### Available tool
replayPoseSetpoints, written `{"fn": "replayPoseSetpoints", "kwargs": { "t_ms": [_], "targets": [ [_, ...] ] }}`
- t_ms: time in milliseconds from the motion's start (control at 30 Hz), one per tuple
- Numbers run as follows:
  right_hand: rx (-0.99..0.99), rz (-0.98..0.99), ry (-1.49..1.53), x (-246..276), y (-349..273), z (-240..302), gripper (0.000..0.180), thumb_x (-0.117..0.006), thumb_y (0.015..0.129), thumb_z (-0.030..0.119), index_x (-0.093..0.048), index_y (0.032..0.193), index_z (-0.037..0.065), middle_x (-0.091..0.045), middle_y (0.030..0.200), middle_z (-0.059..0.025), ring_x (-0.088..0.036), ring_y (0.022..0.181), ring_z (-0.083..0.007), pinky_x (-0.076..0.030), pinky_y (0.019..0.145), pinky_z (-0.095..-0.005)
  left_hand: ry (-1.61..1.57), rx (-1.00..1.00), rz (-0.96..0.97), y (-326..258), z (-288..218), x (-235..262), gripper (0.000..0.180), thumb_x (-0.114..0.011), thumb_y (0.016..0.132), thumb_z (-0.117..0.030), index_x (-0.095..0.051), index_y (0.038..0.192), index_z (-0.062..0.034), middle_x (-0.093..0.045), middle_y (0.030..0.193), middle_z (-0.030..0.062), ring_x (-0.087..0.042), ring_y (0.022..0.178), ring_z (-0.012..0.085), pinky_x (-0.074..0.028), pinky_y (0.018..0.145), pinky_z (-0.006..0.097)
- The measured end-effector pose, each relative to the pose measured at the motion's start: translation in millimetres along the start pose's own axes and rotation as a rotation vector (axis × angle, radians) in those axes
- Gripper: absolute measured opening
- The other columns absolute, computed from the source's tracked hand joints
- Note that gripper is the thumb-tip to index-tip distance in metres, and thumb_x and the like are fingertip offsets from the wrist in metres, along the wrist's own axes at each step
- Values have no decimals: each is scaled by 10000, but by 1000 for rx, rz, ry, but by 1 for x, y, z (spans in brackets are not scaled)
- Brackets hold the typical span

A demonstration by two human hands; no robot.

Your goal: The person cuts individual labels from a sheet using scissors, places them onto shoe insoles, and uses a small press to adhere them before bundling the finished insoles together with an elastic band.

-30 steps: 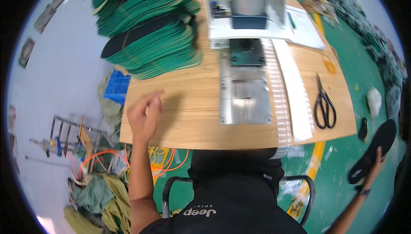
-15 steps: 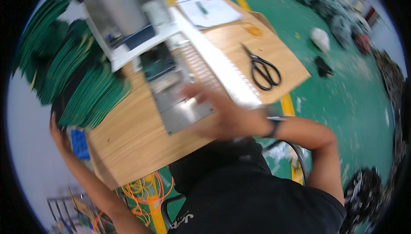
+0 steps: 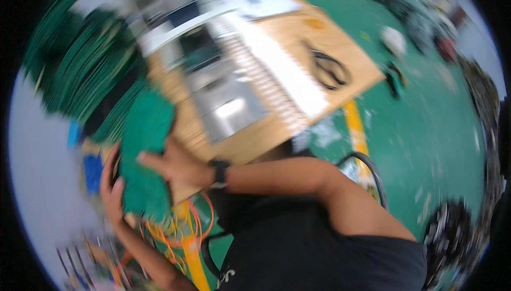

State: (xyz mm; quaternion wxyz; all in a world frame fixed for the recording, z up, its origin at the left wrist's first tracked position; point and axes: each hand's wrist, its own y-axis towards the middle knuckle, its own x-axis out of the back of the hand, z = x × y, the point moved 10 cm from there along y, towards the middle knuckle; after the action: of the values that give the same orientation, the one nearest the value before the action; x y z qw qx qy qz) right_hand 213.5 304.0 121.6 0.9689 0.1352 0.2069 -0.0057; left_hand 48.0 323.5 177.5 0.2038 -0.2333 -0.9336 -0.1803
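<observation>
Head | our left hand [image 3: 113, 192] and right hand [image 3: 181, 164] clamp green insoles [image 3: 147, 126] between them | taller green pile [image 3: 85, 70] beyond

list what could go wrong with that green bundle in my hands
The green bundle between your left hand and right hand appears to reach past the edge of the table, so loose layers might slip off toward the cables below.

The tall green stack is right beside it and fans unevenly; a knock could make it slide.
</observation>
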Motion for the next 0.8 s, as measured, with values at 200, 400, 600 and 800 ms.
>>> {"fn": "replayPoseSetpoints", "kwargs": {
  "t_ms": [200, 400, 600, 800],
  "targets": [
    [29, 180, -306, -13, -1, 44, 624, -651, 844, 321, -409, 1264, -71, -530, 1212, -227, -526, 1116, -316, -436, 908, -400, -53, 116, 15, -19, -31, -9, 643, -616, 847, -203, -342, 1394, -9, -458, 1340, 175, -456, 1225, 269, -351, 1019, 368],
    [-56, 88, -574, 33, -49, 69, 974, -749, 776, 240, -97, 1443, -41, -236, 1471, -212, -298, 1344, -296, -307, 1058, -397, -71, 307, -130, -34, -19, -35, 804, -686, 811, -232, -232, 1433, -3, -453, 1325, 250, -438, 1245, 285, -339, 1027, 375],
    [64, 246, -688, -26, -78, 63, 1150, -820, 673, 246, -13, 1439, -42, -117, 1493, -253, -184, 1388, -340, -222, 1102, -420, -22, 302, -61, -25, -31, -48, 933, -765, 747, -277, -204, 1438, 2, -460, 1319, 244, -469, 1206, 275, -365, 1002, 346],
    [-26, 250, -442, -27, -79, 45, 1047, -746, 710, 89, -14, 1451, -15, -145, 1496, -227, -211, 1384, -303, -227, 1105, -386, 52, 195, -77, -32, -36, -39, 796, -737, 786, -273, -317, 1394, 21, -533, 1244, 208, -506, 1146, 222, -395, 965, 330]
  ]
}}
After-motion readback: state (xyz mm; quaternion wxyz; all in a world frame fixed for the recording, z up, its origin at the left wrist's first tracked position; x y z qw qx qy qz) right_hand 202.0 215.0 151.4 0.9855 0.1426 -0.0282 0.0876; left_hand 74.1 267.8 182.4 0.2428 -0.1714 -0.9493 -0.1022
